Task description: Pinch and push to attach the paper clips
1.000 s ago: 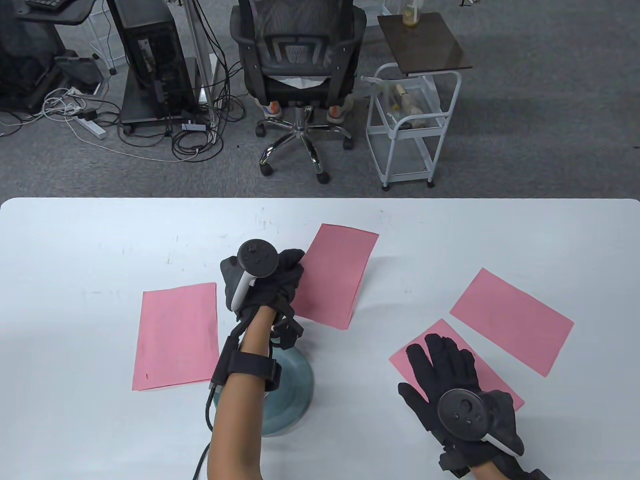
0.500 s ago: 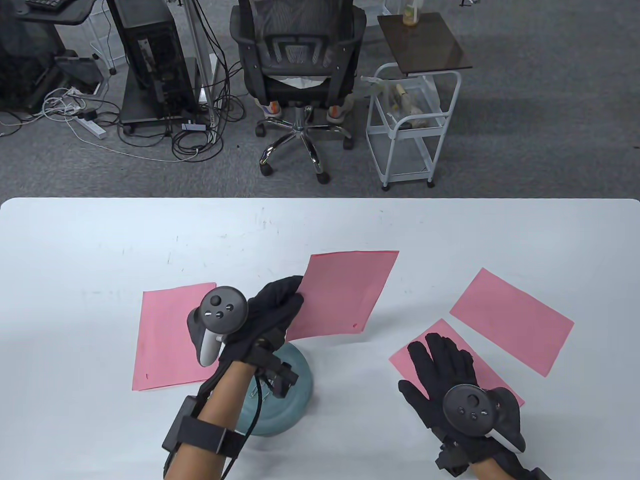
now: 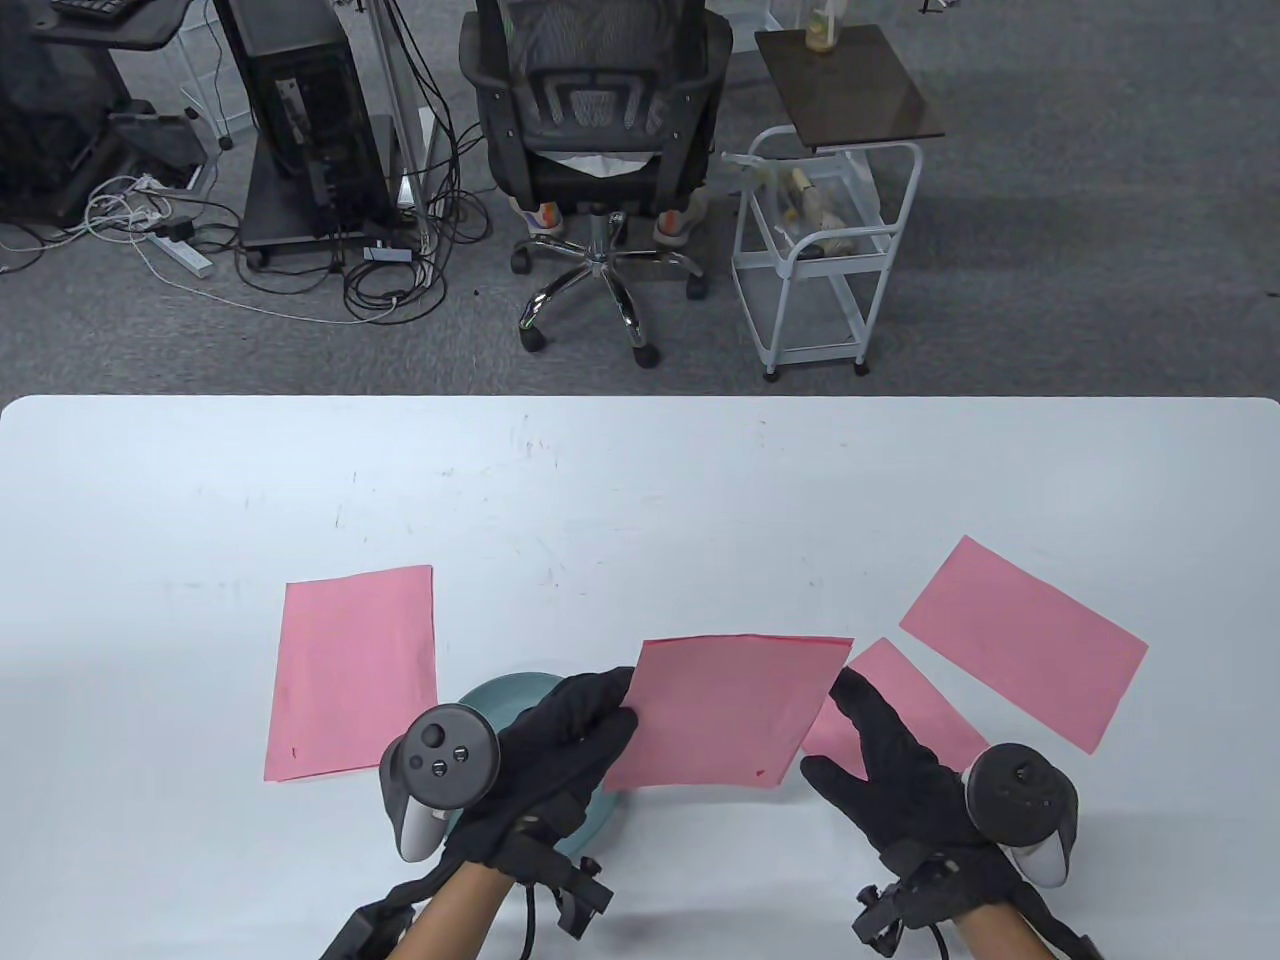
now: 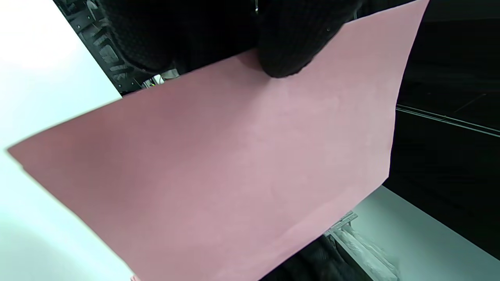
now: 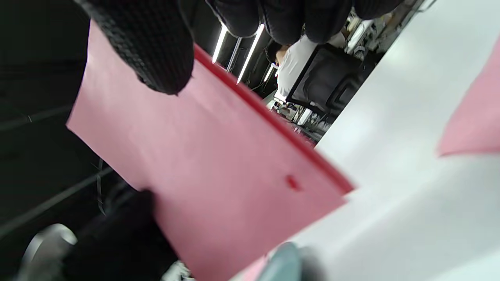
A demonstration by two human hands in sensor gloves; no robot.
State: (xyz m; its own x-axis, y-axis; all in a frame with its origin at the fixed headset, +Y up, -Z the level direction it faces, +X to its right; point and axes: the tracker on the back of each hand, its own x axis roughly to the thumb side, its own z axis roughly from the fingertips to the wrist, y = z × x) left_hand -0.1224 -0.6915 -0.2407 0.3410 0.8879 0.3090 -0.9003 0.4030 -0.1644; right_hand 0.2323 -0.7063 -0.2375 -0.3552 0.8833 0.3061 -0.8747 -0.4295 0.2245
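My left hand [image 3: 620, 705] pinches the left edge of a pink sheet [image 3: 730, 712] and holds it lifted above the table, over a teal bowl [image 3: 500, 700] that is mostly hidden. In the left wrist view a gloved fingertip [image 4: 289, 50] presses on the sheet [image 4: 234, 168]. My right hand [image 3: 835, 728] is open, fingers spread at the sheet's right edge. In the right wrist view its thumb [image 5: 156, 50] hangs in front of the sheet [image 5: 203, 156] and the fingers lie beyond the edge. No paper clip shows.
Three more pink sheets lie flat on the white table [image 3: 640, 470]: one at the left [image 3: 350, 675], one at the right [image 3: 1020, 640], one partly under my right hand [image 3: 900, 700]. An office chair and a white cart stand beyond the far edge.
My left hand lifted the pink sheet and carried it toward me and to the right, over the bowl. My right hand came off the sheet it rested on and turned toward the held sheet.
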